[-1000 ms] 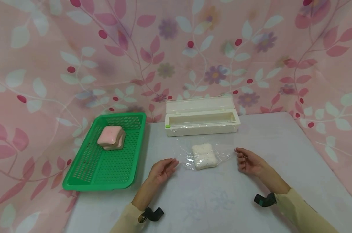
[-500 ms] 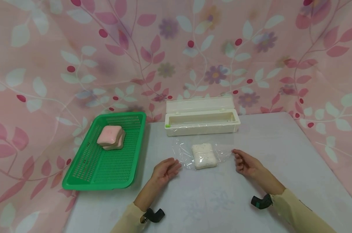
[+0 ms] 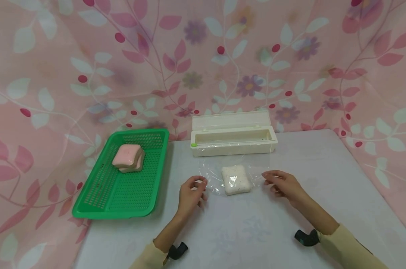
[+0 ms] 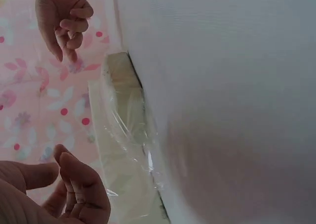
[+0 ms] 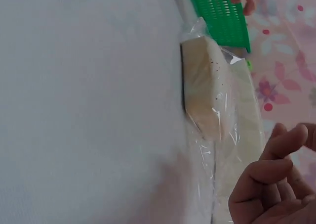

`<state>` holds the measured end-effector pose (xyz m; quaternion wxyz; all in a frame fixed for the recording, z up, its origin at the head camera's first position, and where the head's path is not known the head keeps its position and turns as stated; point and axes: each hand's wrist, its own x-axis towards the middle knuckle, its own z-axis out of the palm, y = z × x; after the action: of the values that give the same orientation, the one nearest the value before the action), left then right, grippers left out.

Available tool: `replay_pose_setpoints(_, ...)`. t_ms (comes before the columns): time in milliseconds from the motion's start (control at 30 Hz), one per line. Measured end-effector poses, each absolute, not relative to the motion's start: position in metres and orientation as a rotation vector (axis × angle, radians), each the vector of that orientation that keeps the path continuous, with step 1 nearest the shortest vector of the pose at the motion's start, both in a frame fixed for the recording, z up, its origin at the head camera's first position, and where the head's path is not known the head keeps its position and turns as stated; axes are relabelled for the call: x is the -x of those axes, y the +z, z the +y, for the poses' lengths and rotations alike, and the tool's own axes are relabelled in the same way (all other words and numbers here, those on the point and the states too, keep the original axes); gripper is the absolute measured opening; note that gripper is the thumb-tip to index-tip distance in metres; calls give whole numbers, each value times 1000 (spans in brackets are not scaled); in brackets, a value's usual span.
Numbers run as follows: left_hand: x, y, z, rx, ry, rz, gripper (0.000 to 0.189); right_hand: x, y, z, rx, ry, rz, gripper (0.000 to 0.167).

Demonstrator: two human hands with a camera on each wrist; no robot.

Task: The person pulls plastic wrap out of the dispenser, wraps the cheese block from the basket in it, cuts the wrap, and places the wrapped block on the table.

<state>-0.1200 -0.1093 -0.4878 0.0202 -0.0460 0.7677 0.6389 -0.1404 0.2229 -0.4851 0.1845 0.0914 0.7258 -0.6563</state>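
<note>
A white square block (image 3: 236,180) with dark specks and tan sides, like a thick slice of bread, lies on the table with clear cling film (image 3: 214,181) spread over it. At the film's left edge is my left hand (image 3: 191,192), fingers bent, thumb apart from them in the left wrist view, nothing between. My right hand (image 3: 286,186) hovers at the film's right edge with loosely bent fingers. In the right wrist view the block (image 5: 202,80) shows from the side under the film, and part of its thumb is cut off by the frame.
Behind the block stands a long white cling film box (image 3: 233,150), its lid (image 3: 231,121) raised. A green plastic basket (image 3: 122,203) on the left holds stacked pink and tan square blocks (image 3: 127,156). A pink floral cloth (image 3: 196,67) hangs behind the white table (image 3: 243,243).
My left hand has turned over, its back now facing up, and bent its fingers at the film's edge. My right hand has moved slightly left toward the block.
</note>
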Motion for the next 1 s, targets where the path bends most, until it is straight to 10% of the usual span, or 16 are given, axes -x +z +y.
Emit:
replay_pose_setpoints(500,131,-480,-72,-829,476,3296,41,137,-502,194,550,-1144,2850,60)
replay_pose_setpoints(1000,134,-501,-52,-881,459,3186,37,143,-513,172,558,-855,3009,66)
